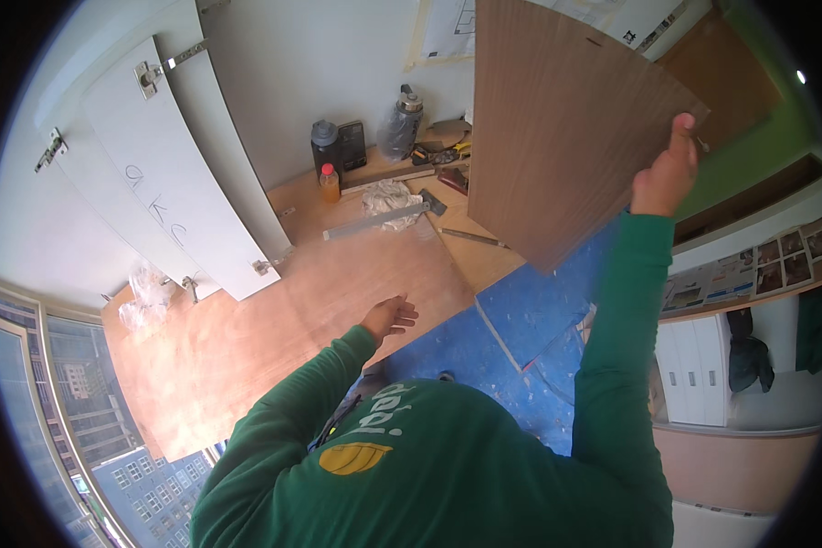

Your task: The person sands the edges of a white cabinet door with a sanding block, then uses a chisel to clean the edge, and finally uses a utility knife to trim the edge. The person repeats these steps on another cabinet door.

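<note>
My right hand [667, 178] is raised at the far right, gripping the right edge of a brown wood-grain panel [566, 128]. The panel stands up on the right of the workbench and reaches past the top of the view. My left hand [390, 318] hovers near the front edge of a large plywood sheet [274, 356], holding nothing, its fingers stretched out. Beyond that hand, a metal try square [374, 222] lies beside crumpled pale plastic [390, 199]. A dark flat bar [473, 237] rests close to the panel's lower left edge.
White cabinet doors with hinges [169, 173] lean at the left. Along the wall stand a dark bottle [326, 146], an orange drink bottle [330, 185] and a clear bottle [400, 123]. Blue sheeting [530, 315] covers the floor. Windows [73, 365] lie at lower left.
</note>
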The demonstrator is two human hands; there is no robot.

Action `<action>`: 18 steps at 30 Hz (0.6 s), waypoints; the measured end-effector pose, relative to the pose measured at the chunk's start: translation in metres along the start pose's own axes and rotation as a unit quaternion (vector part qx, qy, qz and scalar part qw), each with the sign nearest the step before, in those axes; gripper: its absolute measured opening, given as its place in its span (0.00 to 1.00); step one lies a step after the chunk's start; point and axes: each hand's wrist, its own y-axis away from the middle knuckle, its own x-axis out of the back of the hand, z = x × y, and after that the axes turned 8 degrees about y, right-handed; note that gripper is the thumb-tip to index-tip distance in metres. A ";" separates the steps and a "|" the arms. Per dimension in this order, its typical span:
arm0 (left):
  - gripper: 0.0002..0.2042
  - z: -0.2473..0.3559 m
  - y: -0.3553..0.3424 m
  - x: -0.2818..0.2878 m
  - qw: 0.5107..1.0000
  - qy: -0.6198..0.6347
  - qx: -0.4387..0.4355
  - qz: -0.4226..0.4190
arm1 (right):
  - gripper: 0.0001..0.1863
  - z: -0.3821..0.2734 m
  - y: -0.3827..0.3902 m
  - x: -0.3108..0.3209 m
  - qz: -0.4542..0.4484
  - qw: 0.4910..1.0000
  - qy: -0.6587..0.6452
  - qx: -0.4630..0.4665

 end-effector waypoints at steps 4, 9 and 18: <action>0.33 -0.008 -0.014 -0.004 0.992 0.115 0.034 -0.025 | 0.46 -0.047 -0.016 0.038 -0.070 0.966 0.147 0.201; 0.48 0.019 -0.046 -0.048 0.956 0.256 0.131 -0.059 | 0.48 -0.077 -0.072 0.104 -0.159 0.838 0.219 0.474; 0.45 -0.015 0.006 -0.132 0.955 0.252 0.105 -0.117 | 0.43 -0.096 -0.056 0.177 -0.062 0.963 0.103 0.242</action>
